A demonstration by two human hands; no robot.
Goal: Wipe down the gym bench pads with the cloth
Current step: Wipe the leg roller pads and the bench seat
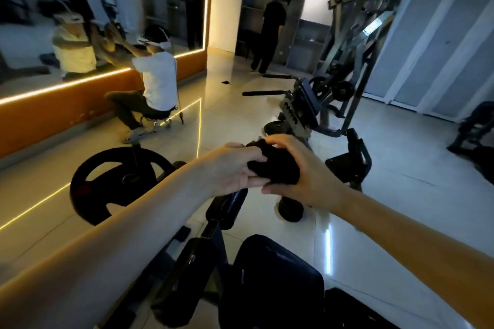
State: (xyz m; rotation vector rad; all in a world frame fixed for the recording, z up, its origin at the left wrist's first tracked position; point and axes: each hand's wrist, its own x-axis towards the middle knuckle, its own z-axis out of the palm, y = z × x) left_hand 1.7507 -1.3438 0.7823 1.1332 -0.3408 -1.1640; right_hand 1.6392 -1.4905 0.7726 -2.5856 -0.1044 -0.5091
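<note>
Two grips: left hand (230,168) and right hand (302,176) both clutch bunched cloth (272,165) | bench pad (270,283) lies below, toward body | neither hand nearer

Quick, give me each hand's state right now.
Left hand: holding the cloth, thumb and fingers closed on one side.
Right hand: holding the same cloth, fingers curled over the other side.

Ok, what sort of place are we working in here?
Most likely a gym: a weight plate at the left, a plate-loaded machine ahead, and a big wall mirror.
</note>
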